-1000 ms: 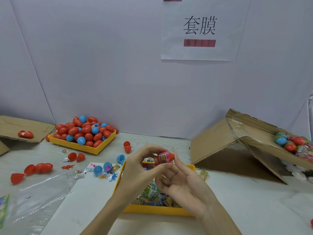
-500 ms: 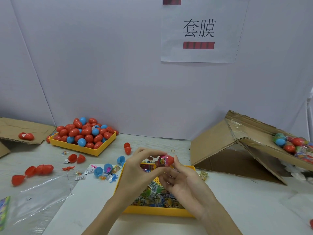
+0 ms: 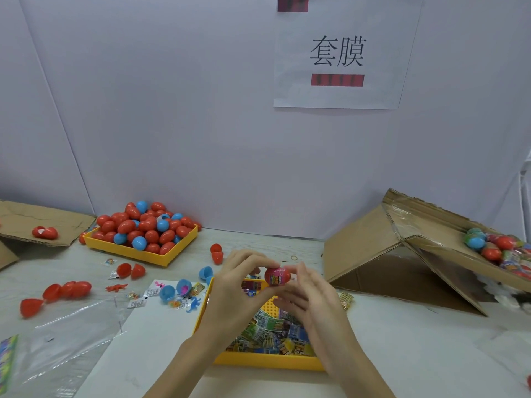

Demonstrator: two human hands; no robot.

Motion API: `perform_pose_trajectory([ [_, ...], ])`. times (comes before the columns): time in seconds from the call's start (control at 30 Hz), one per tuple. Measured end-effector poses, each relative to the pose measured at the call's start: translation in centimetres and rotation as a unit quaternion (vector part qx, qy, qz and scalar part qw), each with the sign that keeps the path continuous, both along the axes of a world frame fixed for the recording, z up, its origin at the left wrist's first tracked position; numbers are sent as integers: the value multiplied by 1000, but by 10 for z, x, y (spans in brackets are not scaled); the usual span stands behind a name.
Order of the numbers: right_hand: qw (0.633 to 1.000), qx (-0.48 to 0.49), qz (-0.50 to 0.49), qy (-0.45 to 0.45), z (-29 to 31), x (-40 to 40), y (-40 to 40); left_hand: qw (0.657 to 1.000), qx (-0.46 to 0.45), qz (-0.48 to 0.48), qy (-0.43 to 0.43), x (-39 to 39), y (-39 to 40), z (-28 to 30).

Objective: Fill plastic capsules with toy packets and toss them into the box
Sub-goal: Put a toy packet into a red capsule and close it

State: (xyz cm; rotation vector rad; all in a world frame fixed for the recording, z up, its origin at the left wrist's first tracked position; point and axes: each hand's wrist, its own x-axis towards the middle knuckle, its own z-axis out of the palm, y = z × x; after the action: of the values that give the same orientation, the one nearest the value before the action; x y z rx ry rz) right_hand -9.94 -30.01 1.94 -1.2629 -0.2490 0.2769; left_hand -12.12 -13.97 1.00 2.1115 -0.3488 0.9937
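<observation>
Both hands, left hand [image 3: 232, 285] and right hand [image 3: 313, 297], pinch one red capsule [image 3: 277, 276] by the fingertips above the far end of the yellow packet tray [image 3: 267, 361], probably to seat its printed wrap; the cardboard box [image 3: 448, 239] right of that tray awaits it.

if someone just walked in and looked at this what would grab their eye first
Probably the two hands at centre, the left hand and right hand both pinching a red egg-shaped plastic capsule with a printed wrapper above a yellow plastic tray of toy packets. Next comes the heaped yellow tray of red and blue capsules at back left by the wall. At far right, a tilted brown cardboard box holds wrapped capsules.
</observation>
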Motion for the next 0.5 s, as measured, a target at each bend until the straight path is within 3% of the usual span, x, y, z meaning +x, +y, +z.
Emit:
perform_pose_trajectory([
  [0.1,988,-100,-42,-107,1,-2,2,1000,14,-11,12,0,-3,-2],
  [0.27,983,-140,-81,-83,-7,8,-5,995,-23,-60,73,1,-4,-5],
  [0.3,991,-93,-84,-37,-4,14,-8,994,-40,-56,84,1,-4,-5],
  [0.37,989,106,-55,92,13,32,-20,992,-74,-42,90,1,-2,-4],
  [0.43,939,307,-37,147,41,54,-38,991,-104,-26,85,2,1,-1],
  [0.5,896,420,-59,130,67,72,-52,990,-120,-10,78,4,6,-1],
])
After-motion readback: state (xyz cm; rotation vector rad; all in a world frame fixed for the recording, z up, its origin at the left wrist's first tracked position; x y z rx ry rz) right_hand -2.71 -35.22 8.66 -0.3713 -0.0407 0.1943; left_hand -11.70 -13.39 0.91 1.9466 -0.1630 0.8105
